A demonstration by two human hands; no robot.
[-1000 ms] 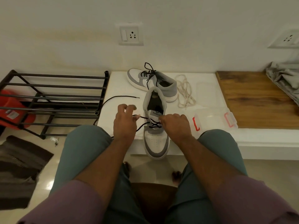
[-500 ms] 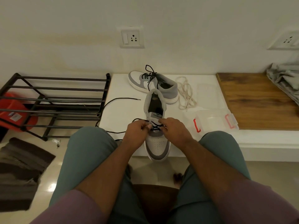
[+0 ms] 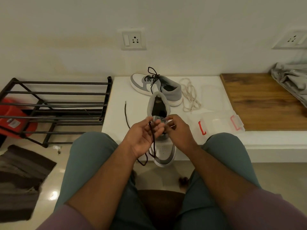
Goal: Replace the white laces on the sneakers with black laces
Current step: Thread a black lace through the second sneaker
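A grey and white sneaker (image 3: pixel 163 151) stands on the white ledge (image 3: pixel 116 117), toe toward me, its lace area hidden by my hands. My left hand (image 3: pixel 142 138), palm up, pinches a black lace (image 3: pixel 153 143) that runs down across the palm and loops below the ledge. My right hand (image 3: pixel 177 131) pinches at the shoe's tongue area; I cannot see what it grips. The lace's other end (image 3: pixel 126 113) lies on the ledge at left. A second sneaker (image 3: pixel 157 87) laced in black lies behind. The white laces (image 3: pixel 189 95) lie in a heap beside it.
A clear plastic box with red clasps (image 3: pixel 221 123) sits right of the shoe. A black metal rack (image 3: pixel 54 105) stands at left with a red tub (image 3: pixel 15 120) behind it. A wooden board (image 3: pixel 262 100) and grey cloth (image 3: pixel 292 80) lie at right. A dark mat (image 3: pixel 21 173) covers the floor.
My left hand has turned palm up and drawn the black lace toward me, so a loop now hangs below the ledge. The loose end on the ledge has shifted nearer the shoe.
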